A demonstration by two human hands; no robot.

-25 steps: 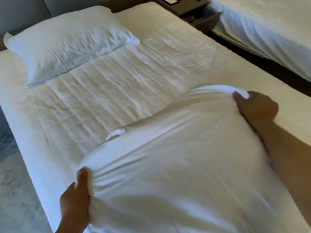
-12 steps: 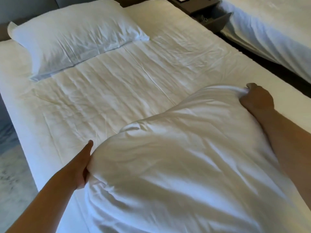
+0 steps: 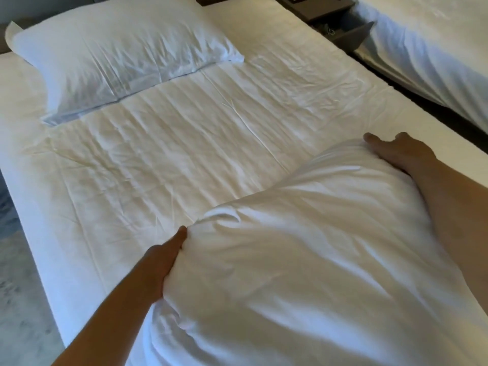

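A large white pillow (image 3: 317, 260) lies on the near half of the bed (image 3: 184, 159), which is covered by a wrinkled white sheet. My left hand (image 3: 163, 260) holds the pillow's near left edge, thumb on top and fingers hidden underneath the fabric. At the pillow's far right corner my right hand (image 3: 398, 151) rests with its thumb and fingers spread out fairly straight against the fabric. A second white pillow (image 3: 118, 48) lies at the head of the bed on the left.
A dark nightstand (image 3: 330, 9) with an open drawer (image 3: 351, 33) stands beyond the bed's far right corner. Another bed with white linen (image 3: 435, 43) is on the right, across a dark gap. Grey carpet (image 3: 18, 286) shows at left.
The pillow has come down and forward onto the bed. My left hand moved up along its left edge. My right hand's fingers went from clenched on the corner to spread out.
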